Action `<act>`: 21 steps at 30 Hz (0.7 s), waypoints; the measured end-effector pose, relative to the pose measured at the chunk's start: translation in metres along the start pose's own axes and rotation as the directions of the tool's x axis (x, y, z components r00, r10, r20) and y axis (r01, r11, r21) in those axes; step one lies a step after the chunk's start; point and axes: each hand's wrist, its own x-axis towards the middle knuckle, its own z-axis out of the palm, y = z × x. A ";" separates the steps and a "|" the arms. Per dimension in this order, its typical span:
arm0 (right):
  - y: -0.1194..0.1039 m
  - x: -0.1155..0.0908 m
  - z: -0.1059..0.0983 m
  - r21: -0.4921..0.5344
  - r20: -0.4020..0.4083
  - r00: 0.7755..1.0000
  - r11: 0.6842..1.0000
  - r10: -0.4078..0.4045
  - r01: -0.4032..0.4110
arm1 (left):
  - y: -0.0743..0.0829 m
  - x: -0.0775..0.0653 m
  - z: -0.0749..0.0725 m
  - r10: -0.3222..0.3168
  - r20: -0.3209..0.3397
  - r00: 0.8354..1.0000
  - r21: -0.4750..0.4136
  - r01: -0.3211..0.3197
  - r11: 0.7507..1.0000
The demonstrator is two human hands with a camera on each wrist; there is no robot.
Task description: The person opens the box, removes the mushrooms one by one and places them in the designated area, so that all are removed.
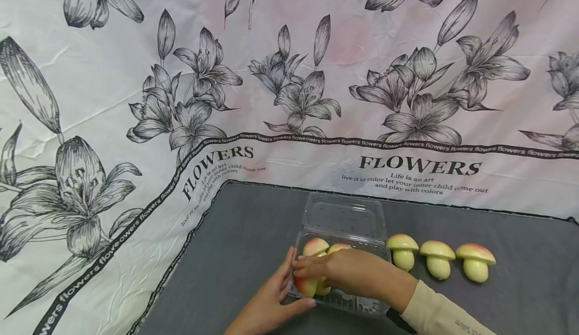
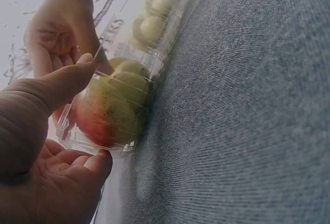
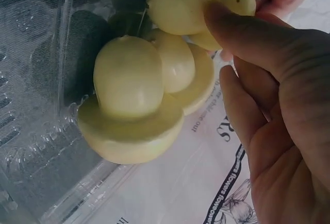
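Since the left hand (image 1: 271,289) only braces the left end of the clear container (image 1: 367,304), thumb by the near edge and fingers along the left wall, spread rather than clenched, a hard push could flex the plastic or slide it across the grey surface (image 1: 244,224). Crowded toward that end inside are at least three pale, red-tinged, mushroom-shaped pieces (image 1: 315,247); one piece (image 3: 178,7), by the near left corner, is pinched between thumb and fingers of the right hand (image 1: 344,272). Its rounded stem might slip or roll, knocking its neighbours, if let go at a slant. The lid (image 1: 345,217) is open toward the surface's far edge; a bump could swing it over. Crossing the container's right end, the beige sleeve (image 1: 445,310) might catch the rim. Beyond the right wall, three loose pieces (image 1: 438,259) lie in a row, where a forearm could scatter them.
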 end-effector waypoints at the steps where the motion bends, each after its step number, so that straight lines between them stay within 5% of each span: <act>1: 0.000 0.000 0.001 -0.004 0.003 1.000 1.000 0.003 -0.003 | 0.000 0.000 0.000 -0.003 0.000 1.000 0.000 0.003 1.000; 21: 0.005 0.000 0.005 -0.043 -0.086 0.992 0.995 -0.091 0.088 | 0.003 0.000 -0.001 0.016 0.029 0.999 -0.032 -0.015 0.999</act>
